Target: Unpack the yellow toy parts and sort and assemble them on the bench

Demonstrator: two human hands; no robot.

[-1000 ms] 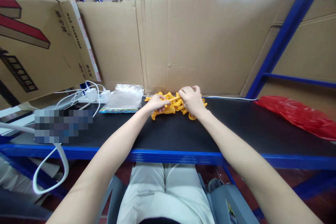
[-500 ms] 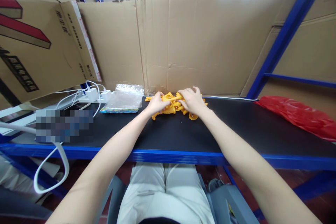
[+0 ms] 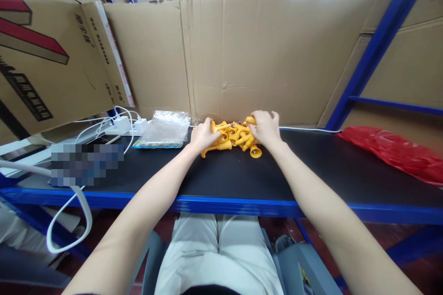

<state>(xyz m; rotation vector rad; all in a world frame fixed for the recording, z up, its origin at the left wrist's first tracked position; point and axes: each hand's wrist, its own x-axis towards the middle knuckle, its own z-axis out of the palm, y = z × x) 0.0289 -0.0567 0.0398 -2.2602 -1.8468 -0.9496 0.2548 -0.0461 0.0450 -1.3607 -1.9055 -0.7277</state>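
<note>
Pieces, yellow, heaped between both hands

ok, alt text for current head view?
A person's left hand touches the left of a pile of yellow pieces, some flared, on a black tabletop; the right hand seems to grip one piece at the pile's right. A clear plastic bag lies left, red plastic far right, cardboard behind.

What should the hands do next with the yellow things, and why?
Perhaps the right hand should ease its yellow piece outward, because it seems to grip that piece, while the other yellow pieces lie heaped close together between it and the left hand.
</note>
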